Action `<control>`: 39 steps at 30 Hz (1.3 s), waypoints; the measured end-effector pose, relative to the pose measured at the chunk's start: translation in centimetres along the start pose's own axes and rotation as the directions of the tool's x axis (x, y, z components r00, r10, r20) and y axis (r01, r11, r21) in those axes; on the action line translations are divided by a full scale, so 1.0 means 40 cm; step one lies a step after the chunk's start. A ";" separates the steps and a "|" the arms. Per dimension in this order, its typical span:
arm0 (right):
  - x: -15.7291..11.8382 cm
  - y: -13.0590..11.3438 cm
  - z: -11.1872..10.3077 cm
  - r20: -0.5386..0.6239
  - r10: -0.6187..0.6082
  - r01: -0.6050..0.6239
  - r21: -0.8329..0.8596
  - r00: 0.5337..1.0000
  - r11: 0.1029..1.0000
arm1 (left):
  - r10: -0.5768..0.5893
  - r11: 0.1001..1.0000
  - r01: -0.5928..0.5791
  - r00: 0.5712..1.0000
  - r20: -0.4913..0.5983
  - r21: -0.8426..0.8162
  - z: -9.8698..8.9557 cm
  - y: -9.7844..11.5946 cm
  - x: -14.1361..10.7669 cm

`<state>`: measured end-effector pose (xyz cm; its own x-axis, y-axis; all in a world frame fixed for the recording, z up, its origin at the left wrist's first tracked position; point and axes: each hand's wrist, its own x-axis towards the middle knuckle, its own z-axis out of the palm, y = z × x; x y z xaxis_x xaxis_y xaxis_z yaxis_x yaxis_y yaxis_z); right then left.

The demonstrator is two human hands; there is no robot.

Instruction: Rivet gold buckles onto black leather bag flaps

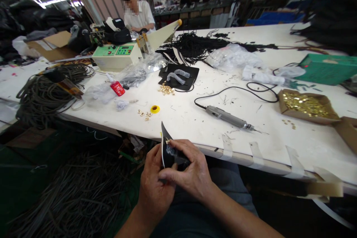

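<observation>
Both of my hands grip a black leather-like piece with a pale edge, held over my lap just in front of the table. My left hand wraps round its left side, with the fingers partly hidden behind it. My right hand pinches it from the right, thumb across the lower part. Near my right fingertips a small gold metal fitting sits on the piece, beside clear plastic film. On the table beyond lie several loose gold fittings and a yellow ring-shaped roll.
A grey electric screwdriver lies on the white table with its cord. At right stand a cardboard tray of gold pieces and a green box. A red bottle, a cream machine and a seated person are farther off.
</observation>
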<state>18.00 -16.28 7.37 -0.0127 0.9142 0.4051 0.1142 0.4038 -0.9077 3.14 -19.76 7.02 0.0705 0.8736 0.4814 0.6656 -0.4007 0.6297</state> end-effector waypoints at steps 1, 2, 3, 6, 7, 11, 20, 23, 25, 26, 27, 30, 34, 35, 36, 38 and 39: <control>0.001 -0.004 0.001 0.003 0.006 -0.006 -0.013 1.000 1.000 | 0.008 1.000 -0.008 1.000 -0.001 0.020 0.003 0.002 0.001; 0.001 -0.010 0.002 0.007 0.020 -0.020 -0.021 1.000 1.000 | 0.017 0.999 -0.017 1.000 -0.001 0.038 0.006 0.005 0.002; 0.002 -0.017 0.003 0.010 0.045 -0.045 -0.027 0.999 0.999 | 0.025 0.998 -0.025 1.000 0.002 0.053 0.010 0.008 0.003; 0.006 -0.039 0.003 0.000 0.158 -0.158 -0.026 0.987 0.987 | 0.058 0.994 -0.060 0.998 0.024 0.087 0.020 0.018 0.005; 0.008 -0.045 0.001 -0.009 0.199 -0.199 -0.020 0.980 0.980 | 0.065 0.992 -0.068 0.997 0.033 0.104 0.022 0.021 0.005; 0.026 -0.050 -0.018 -0.022 0.363 -0.361 0.076 0.931 0.930 | 0.079 0.985 -0.094 0.991 0.112 0.141 0.014 0.029 0.017; 0.066 -0.033 -0.109 0.143 0.483 -0.502 0.337 0.864 0.797 | -0.113 0.964 0.119 0.993 0.039 -0.237 -0.001 0.008 0.144; 0.072 -0.036 -0.146 0.208 0.465 -0.509 0.344 0.860 0.789 | -0.294 0.822 0.299 0.952 0.090 -0.485 0.019 0.008 0.183; 0.078 -0.038 -0.173 0.263 0.449 -0.517 0.321 0.854 0.794 | -0.345 0.646 0.446 0.895 0.284 -0.620 0.025 0.013 0.204; 0.082 -0.039 -0.186 0.289 0.441 -0.518 0.307 0.850 0.798 | -0.341 0.562 0.519 0.855 0.391 -0.645 0.025 0.016 0.213; 0.085 -0.039 -0.197 0.311 0.433 -0.519 0.295 0.846 0.802 | -0.330 0.491 0.585 0.811 0.483 -0.646 0.025 0.019 0.221; 0.091 -0.034 -0.224 0.356 0.430 -0.534 0.281 0.830 0.797 | -0.305 0.377 0.697 0.715 0.629 -0.610 0.026 0.022 0.241; 0.090 -0.016 -0.241 0.359 0.493 -0.597 0.291 0.793 0.748 | -0.246 0.287 0.762 0.644 0.724 -0.580 0.048 0.021 0.253; 0.089 -0.011 -0.244 0.350 0.515 -0.614 0.294 0.782 0.732 | -0.237 0.260 0.779 0.625 0.744 -0.571 0.056 0.021 0.254; 0.089 -0.006 -0.245 0.341 0.536 -0.629 0.298 0.772 0.718 | -0.235 0.238 0.791 0.610 0.757 -0.564 0.064 0.020 0.255; 0.087 0.004 -0.248 0.325 0.564 -0.649 0.311 0.759 0.694 | -0.236 0.239 0.795 0.605 0.760 -0.558 0.079 0.019 0.256; 0.087 0.008 -0.250 0.317 0.572 -0.653 0.318 0.756 0.687 | -0.236 0.267 0.786 0.615 0.752 -0.558 0.085 0.018 0.256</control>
<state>27.91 -13.30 9.59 -0.2595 0.9335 -0.2476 -0.2294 -0.3086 -0.9231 6.86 -10.15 10.32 0.4450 0.8395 -0.3117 -0.1814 0.4253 0.8867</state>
